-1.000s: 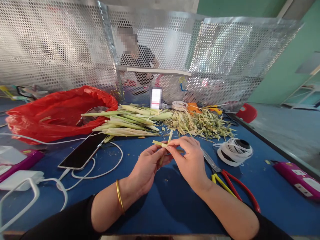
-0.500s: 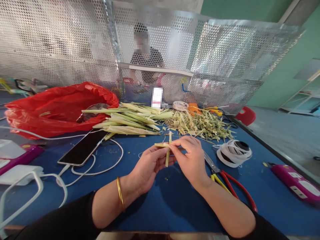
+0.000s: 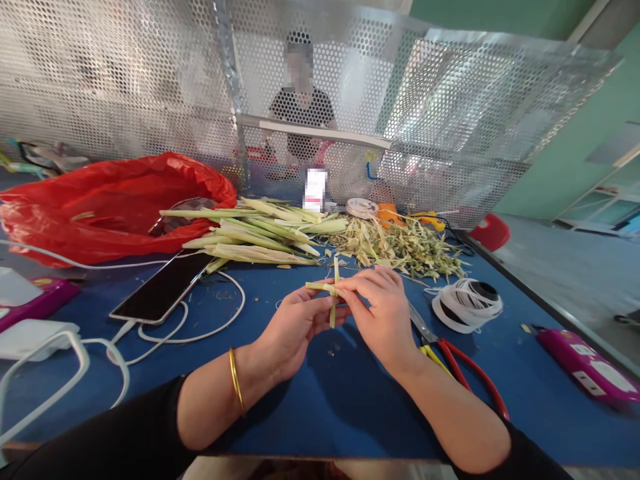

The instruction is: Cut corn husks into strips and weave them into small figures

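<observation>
Two pale green leaf strips (image 3: 334,313) cross each other in front of me, one upright and one lying sideways. My left hand (image 3: 300,327) pinches them from the left, its thumb near the crossing and the other fingers behind. From the right, my right hand (image 3: 377,307) grips the crossing between thumb and index finger. Beyond my hands lies a pile of long pale green leaves (image 3: 260,233). A heap of shredded leaf scraps (image 3: 405,247) sits to its right. Partly behind my right forearm are scissors (image 3: 450,353) with red and yellow handles.
At left are a red plastic bag (image 3: 115,213), a dark phone (image 3: 160,290) and white cables (image 3: 200,337). A roll of white cord (image 3: 467,307) and a purple power strip (image 3: 583,367) lie at right. A person (image 3: 303,107) sits behind the perforated metal screen (image 3: 150,87).
My view has shifted slightly. Both hands keep their hold on the crossed leaf strips, with hardly any visible movement. The person behind the screen appears a little further right.
</observation>
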Demonstrator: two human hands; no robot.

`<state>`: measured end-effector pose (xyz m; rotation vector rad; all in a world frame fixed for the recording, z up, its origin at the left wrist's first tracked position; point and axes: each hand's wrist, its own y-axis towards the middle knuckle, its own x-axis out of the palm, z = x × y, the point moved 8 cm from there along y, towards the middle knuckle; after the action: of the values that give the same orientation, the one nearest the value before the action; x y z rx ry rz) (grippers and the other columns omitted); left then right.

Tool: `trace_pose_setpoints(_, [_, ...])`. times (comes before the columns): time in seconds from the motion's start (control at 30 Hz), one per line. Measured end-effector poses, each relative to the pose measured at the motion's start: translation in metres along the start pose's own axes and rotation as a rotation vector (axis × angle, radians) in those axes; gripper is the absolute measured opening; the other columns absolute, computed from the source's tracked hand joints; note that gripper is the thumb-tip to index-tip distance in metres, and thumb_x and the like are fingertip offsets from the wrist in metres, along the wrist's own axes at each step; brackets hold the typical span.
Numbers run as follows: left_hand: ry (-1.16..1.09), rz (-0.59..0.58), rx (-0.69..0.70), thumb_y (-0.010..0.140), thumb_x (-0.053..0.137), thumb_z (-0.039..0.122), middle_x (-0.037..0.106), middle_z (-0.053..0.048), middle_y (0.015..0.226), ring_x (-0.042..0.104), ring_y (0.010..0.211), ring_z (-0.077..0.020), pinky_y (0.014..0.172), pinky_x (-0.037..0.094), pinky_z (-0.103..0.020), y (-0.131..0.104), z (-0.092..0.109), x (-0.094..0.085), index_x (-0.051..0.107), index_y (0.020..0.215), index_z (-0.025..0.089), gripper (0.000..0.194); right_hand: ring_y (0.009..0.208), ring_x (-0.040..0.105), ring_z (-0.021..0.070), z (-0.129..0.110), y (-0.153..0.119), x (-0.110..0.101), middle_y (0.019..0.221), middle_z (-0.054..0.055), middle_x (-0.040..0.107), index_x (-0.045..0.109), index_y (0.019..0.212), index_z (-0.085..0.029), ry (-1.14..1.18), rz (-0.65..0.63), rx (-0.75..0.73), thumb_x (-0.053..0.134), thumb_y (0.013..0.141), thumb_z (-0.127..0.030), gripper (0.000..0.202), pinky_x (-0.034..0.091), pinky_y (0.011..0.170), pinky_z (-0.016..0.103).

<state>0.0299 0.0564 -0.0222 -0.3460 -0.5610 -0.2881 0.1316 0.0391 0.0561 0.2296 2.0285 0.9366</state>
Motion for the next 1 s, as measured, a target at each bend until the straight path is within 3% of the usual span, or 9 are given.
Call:
trace_pose_setpoints(0.37, [0.010,-0.006,0.045,0.074,0.072,0.029,0.069,-0.006,0.084,0.065,0.074,-0.0133,0.077,0.051,-0.026,0.002,0.001,-0.001,0.066,0.090,0.014,0.022,0.069,0.061,0.0158,-0.001,0.000,-0.002,0.072,-0.003,0.067,0.059,0.073,-0.022,0.024,0.030,0.025,0.060,0.082,-0.015,0.011,0.037,0.090,0.038])
trace_pose_setpoints(0.77, [0.004,0.065,0.033,0.072,0.073,0.027,0.071,-0.006,0.081,0.067,0.071,-0.0148,0.074,0.054,-0.028,0.005,0.002,-0.011,0.069,0.084,0.014,0.018,0.080,0.064,0.0175,-0.001,0.000,-0.001,0.083,-0.001,0.071,0.063,0.082,-0.024,0.062,-0.002,-0.005,0.062,0.083,-0.016,0.008,0.039,0.090,0.038])
trace_pose_setpoints(0.9, [-0.002,0.119,0.037,0.072,0.072,0.024,0.070,-0.005,0.075,0.066,0.066,-0.0125,0.070,0.054,-0.025,0.005,0.006,-0.014,0.069,0.084,0.013,0.016,0.091,0.061,0.0194,-0.005,0.003,-0.009,0.093,0.003,0.068,0.065,0.093,-0.023,0.059,0.027,-0.098,0.063,0.083,-0.017,0.013,0.043,0.087,0.037])
trace_pose_setpoints(1.0, [-0.029,0.128,0.053,0.068,0.076,0.024,0.066,-0.001,0.068,0.060,0.058,-0.0078,0.060,0.050,-0.018,0.005,0.008,-0.015,0.068,0.077,0.013,0.016,0.089,0.061,0.0175,-0.023,-0.001,0.002,0.091,0.003,0.067,0.066,0.091,-0.023,-0.028,-0.079,-0.282,0.060,0.083,-0.014,0.013,0.039,0.094,0.038])
